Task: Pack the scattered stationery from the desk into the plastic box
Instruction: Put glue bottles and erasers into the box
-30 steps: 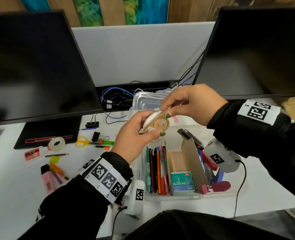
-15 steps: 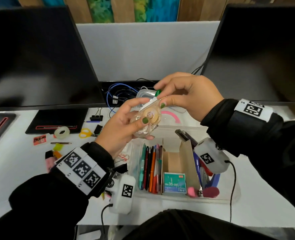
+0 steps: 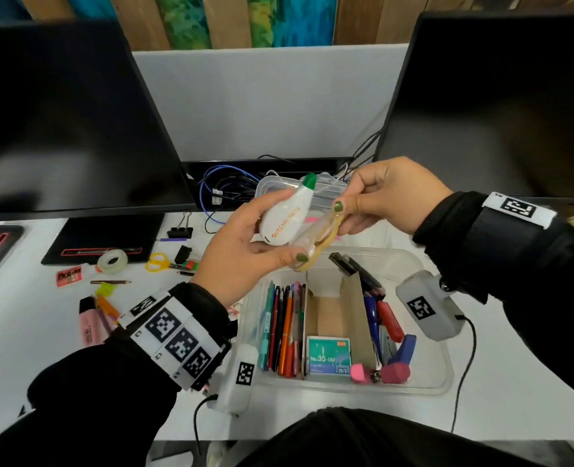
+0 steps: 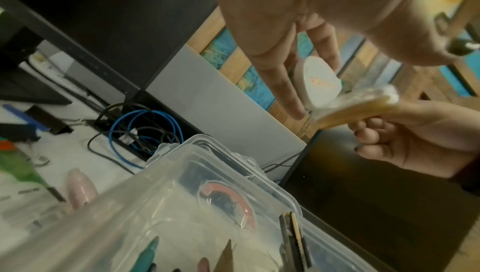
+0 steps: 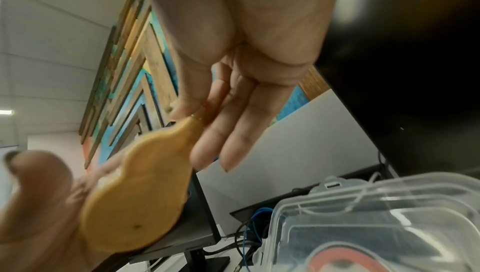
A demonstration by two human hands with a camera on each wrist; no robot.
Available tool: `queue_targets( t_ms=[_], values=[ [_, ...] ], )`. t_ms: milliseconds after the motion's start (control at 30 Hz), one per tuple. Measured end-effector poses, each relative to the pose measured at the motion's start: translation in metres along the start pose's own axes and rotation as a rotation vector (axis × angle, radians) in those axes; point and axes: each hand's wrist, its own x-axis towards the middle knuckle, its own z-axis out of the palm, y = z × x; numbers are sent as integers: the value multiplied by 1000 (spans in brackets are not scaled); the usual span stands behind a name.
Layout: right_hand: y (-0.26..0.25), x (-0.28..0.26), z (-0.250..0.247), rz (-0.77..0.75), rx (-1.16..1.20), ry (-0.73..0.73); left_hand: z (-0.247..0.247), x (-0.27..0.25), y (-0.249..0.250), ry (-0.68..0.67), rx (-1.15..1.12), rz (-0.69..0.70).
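Above the clear plastic box [image 3: 445, 362], my left hand [image 3: 245, 251] grips a white correction tape with a green cap [image 3: 284, 219]. Its thumb also presses a clear yellowish tape roller [image 3: 316, 242] from below. My right hand [image 3: 344, 214] pinches the narrow end of that roller between thumb and fingers. The left wrist view shows the white tape [image 4: 319, 83] behind the yellowish roller [image 4: 355, 107]. In the right wrist view the roller [image 5: 140, 200] hangs from my right fingertips [image 5: 187, 112]. The box holds pens [image 3: 284, 328], a staple box [image 3: 327, 355], erasers and a stapler.
The box lid [image 3: 272, 187] lies behind the box near blue cables [image 3: 218, 183]. At the left of the desk lie a tape roll [image 3: 112, 261], yellow scissors [image 3: 157, 262], binder clips [image 3: 179, 230], a pencil, an eraser [image 3: 69, 276] and highlighters [image 3: 90, 323]. Two dark monitors stand behind.
The two rollers, held pressed together before, are now fanned apart: the white one stays in my left hand and my right hand has drawn the yellowish one's tip to the right.
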Motion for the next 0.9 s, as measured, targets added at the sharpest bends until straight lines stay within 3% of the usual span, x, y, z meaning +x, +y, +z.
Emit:
queue_targets(
  t_ms=[233, 433, 633, 900],
  values=[
    [8, -4, 10, 115, 98, 22, 13, -3, -6, -54, 368, 43],
    [10, 2, 12, 99, 176, 61, 9, 0, -12, -57, 431, 66],
    [12, 0, 12, -62, -110, -112, 3, -2, -16, -66, 551, 66],
    [18, 5, 20, -103, -257, -149, -4, -6, -20, -109, 582, -38]
  ],
)
